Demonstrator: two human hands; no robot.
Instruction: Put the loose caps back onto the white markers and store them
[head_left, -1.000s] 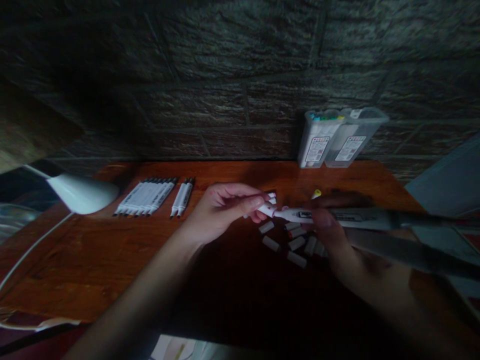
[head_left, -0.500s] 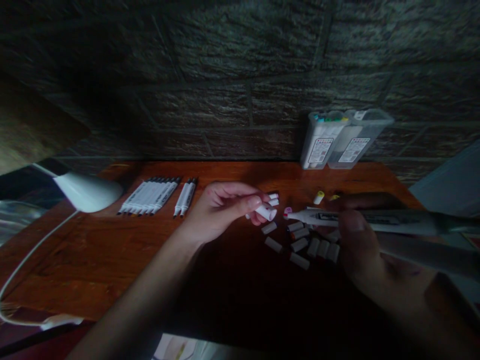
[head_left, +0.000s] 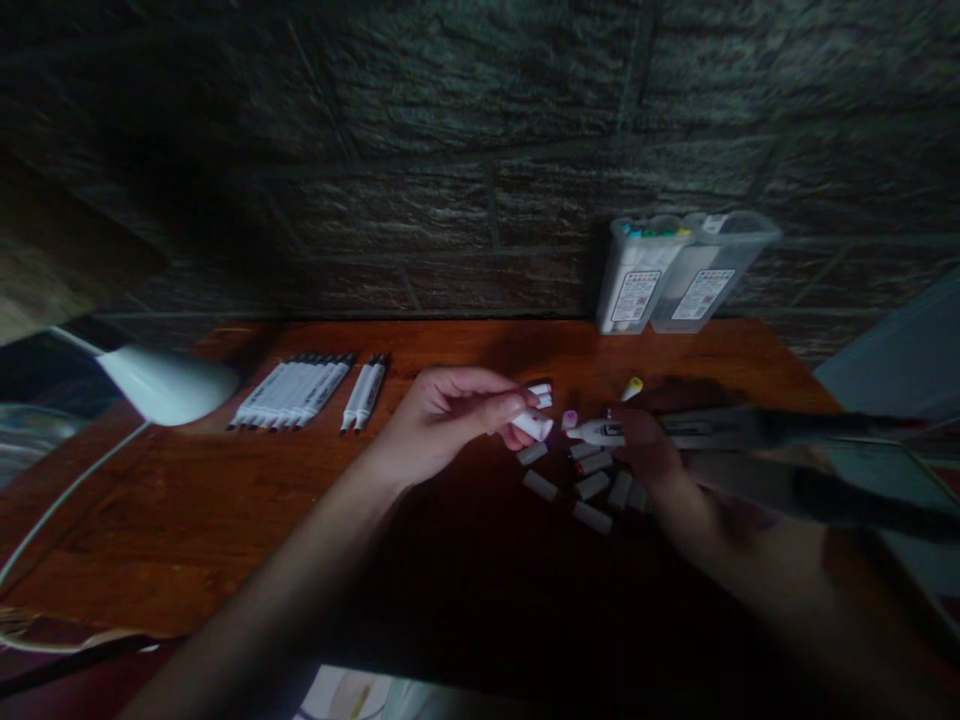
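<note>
My left hand [head_left: 450, 415] is closed, pinching a white marker cap [head_left: 534, 425] between thumb and fingers, its end facing right. My right hand [head_left: 697, 510] is closed around a white marker [head_left: 600, 432] lying nearly level, its left end pointing at the cap with a small gap between. A second, blurred marker [head_left: 750, 485] sits lower in the same hand. Below and between the hands, several loose white caps [head_left: 592, 485] lie on the table. A pink-ended cap [head_left: 570, 419] rests just beyond the gap, and a yellow-ended cap [head_left: 633, 388] farther back.
On the wooden table [head_left: 225, 510], a row of several markers [head_left: 296, 392] and a separate pair [head_left: 365, 393] lie at left, beside a white lamp [head_left: 169, 385]. Two clear plastic cases [head_left: 630, 290] stand at the back right against the stone-patterned wall [head_left: 420, 200].
My right hand has moved left with the markers, bringing the upper one's end closer to the held cap and covering more loose caps. My left hand keeps its pinch, almost still.
</note>
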